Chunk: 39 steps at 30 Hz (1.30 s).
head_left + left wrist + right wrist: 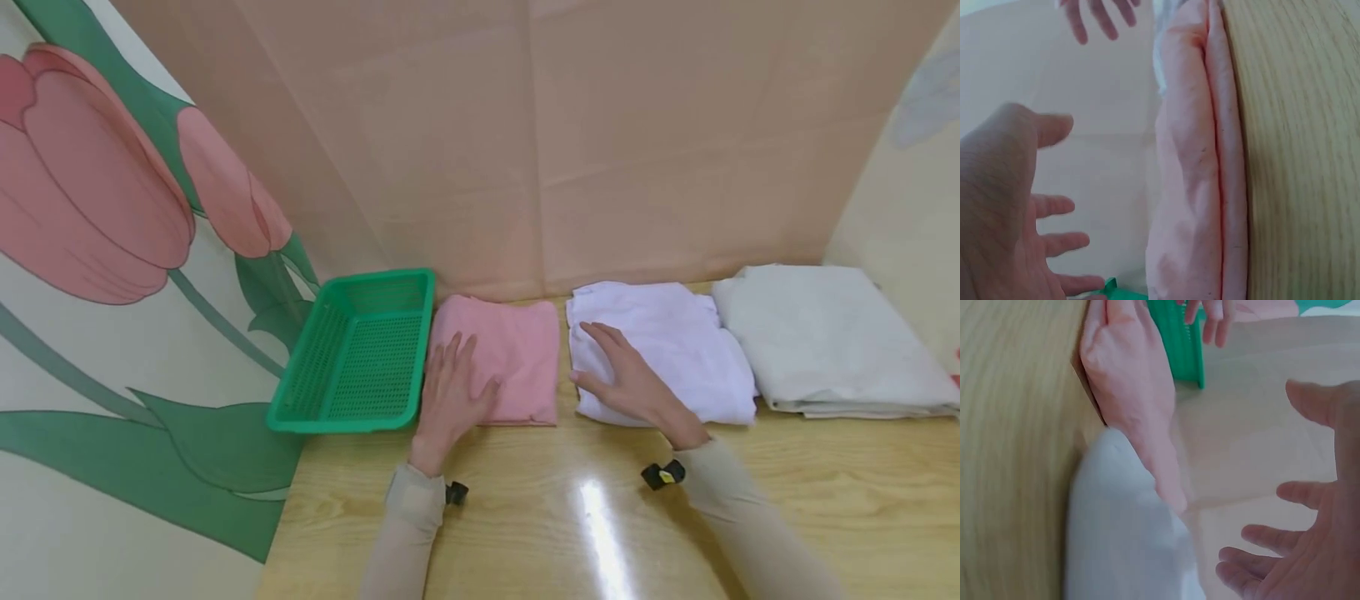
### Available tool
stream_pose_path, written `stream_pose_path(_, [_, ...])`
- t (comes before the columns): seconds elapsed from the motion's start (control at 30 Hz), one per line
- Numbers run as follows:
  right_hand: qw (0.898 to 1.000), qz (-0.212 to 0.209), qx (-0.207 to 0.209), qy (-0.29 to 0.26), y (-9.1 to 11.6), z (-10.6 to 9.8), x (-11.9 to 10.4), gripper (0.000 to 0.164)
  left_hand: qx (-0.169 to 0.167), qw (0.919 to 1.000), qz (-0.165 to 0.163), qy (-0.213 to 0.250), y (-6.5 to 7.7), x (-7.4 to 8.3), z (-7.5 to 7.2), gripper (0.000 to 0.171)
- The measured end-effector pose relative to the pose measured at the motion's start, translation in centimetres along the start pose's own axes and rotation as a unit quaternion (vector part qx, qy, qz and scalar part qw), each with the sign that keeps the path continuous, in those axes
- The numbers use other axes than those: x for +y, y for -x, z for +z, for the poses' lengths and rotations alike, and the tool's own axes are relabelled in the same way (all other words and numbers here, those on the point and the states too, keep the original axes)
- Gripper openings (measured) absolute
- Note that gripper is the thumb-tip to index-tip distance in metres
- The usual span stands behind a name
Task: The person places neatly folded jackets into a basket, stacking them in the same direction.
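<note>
Holding nothing, fingers (452, 350) spread, your left hand (452, 400) hovers above folded pink cloth (521, 358), your right hand (632, 381) above lavender cloth (678, 342), both cloths unlifted.

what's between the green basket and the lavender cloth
The folded pink cloth, the left hand hovering over it, then a narrow strip of bare table, as the head view shows.

I watch from the head camera, looking forward and down on the tabletop (525, 517), far enough back to span the green plastic basket (375, 358) at nine o'clock to the grey-white folded cloth (832, 342) at three. My wrist cameras sit low and close, rolled sideways, facing the tan backdrop (637, 167); both share the pink folded cloth (525, 358) and basket, at six in the left, twelve in the right.
</note>
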State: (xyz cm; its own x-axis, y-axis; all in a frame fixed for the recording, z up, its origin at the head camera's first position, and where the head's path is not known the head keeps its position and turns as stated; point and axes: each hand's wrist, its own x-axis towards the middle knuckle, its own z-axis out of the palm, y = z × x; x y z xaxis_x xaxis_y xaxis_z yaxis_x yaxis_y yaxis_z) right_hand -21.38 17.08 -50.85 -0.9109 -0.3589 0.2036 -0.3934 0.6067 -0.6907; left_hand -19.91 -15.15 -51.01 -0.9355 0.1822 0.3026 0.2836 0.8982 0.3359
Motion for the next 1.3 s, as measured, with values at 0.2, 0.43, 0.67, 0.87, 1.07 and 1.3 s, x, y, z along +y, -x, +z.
stream_pose_path(0.2, [0.999,0.005,0.018,-0.039,-0.7,2.4,0.1,0.081,0.024,0.9992,-0.020,0.025,-0.4,-0.3,0.9,0.073])
stream_pose_path(0.43, [0.997,0.026,0.032,-0.072,-1.7,5.1,0.0,0.080,0.026,0.9958,-0.073,0.050,-1.0,-1.0,1.9,0.073])
stream_pose_path(0.67, [0.995,0.050,0.014,-0.087,-2.0,7.0,-0.1,0.086,-0.001,0.9882,-0.143,0.055,-1.3,-1.5,2.8,0.078])
stream_pose_path(0.87, [0.995,0.058,0.035,-0.077,-2.2,7.9,-0.5,0.085,-0.008,0.9761,-0.203,0.078,-1.3,-1.4,3.2,0.079])
stream_pose_path(1.07, [0.992,0.090,0.053,-0.074,-2.7,8.2,-1.0,0.080,0.011,0.9701,-0.215,0.111,-1.6,-1.4,3.1,0.078])
stream_pose_path(1.3, [0.987,0.131,0.029,-0.088,-3.3,7.8,-1.3,0.080,-0.014,0.9490,-0.259,0.180,-2.1,-1.5,3.1,0.077])
